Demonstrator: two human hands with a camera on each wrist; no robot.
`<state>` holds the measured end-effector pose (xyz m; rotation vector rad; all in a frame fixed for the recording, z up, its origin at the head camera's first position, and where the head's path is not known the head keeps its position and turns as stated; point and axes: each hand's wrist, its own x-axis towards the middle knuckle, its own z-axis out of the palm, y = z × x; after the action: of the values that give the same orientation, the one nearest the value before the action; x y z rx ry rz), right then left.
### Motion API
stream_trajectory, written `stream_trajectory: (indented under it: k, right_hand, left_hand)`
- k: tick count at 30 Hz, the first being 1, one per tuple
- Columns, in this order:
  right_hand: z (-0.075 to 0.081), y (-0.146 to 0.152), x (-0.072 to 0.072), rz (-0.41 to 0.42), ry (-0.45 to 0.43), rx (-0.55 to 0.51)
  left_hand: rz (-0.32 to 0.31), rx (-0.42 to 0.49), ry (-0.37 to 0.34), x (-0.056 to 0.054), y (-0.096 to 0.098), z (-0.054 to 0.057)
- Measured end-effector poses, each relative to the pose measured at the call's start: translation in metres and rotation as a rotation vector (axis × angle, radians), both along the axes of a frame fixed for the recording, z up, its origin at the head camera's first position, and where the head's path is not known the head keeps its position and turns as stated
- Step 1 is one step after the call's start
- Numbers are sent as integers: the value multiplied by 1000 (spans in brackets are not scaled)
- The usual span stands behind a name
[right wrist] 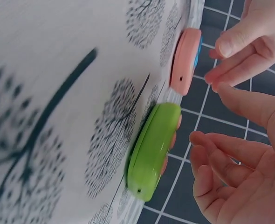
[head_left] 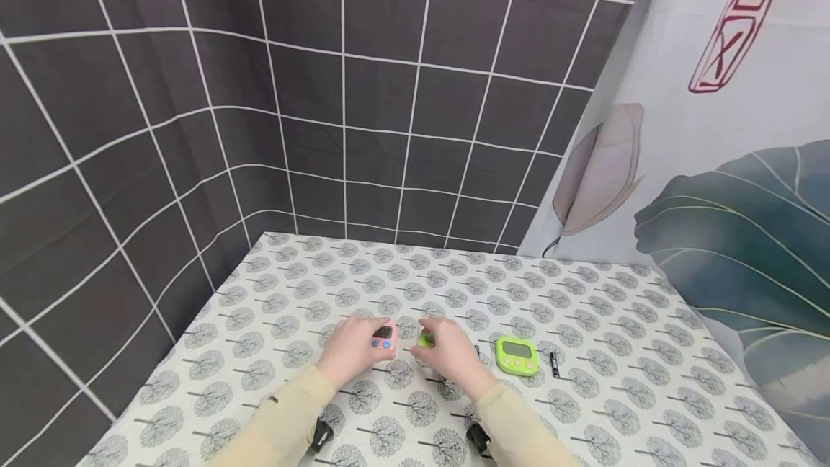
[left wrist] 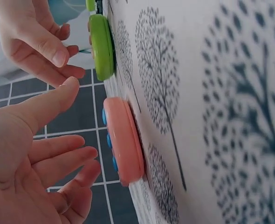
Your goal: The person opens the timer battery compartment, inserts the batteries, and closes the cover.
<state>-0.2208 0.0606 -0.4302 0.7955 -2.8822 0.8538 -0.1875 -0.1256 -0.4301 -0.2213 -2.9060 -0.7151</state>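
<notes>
Just above a pink digital timer with blue buttons (head_left: 385, 334) hovers my left hand (head_left: 352, 347), fingers loosely bent and holding nothing. The left wrist view shows a gap between its fingertips and the pink timer (left wrist: 123, 142), which lies flat on the cloth. My right hand (head_left: 449, 353) is over a green timer (head_left: 426, 339), mostly covered by the hand in the head view. From the right wrist, that green timer (right wrist: 154, 151) lies on the cloth with the relaxed fingers apart from it. Both thumbs point inward.
A second green timer (head_left: 516, 356) lies to the right of my right hand. Beside it is a small slim black object (head_left: 554, 365); a similar one (head_left: 478, 352) shows by the right wrist. Tree-patterned cloth (head_left: 389, 434) covers the table, with a dark grid curtain (head_left: 382, 92) behind.
</notes>
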Motion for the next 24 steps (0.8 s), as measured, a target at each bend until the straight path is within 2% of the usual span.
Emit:
stream_trajectory:
  k: [7,17,24]
  right_hand:
    - [-2,14,0,-73,27,40]
    - [-7,35,-1,-115,82,90]
    - [-8,41,1,-112,66,107]
  left_hand:
    - [-55,-41,69,-2,8,-2]
    - [-93,-28,40,-7,19,-7]
    - [-104,-38,25,-7,28,-12]
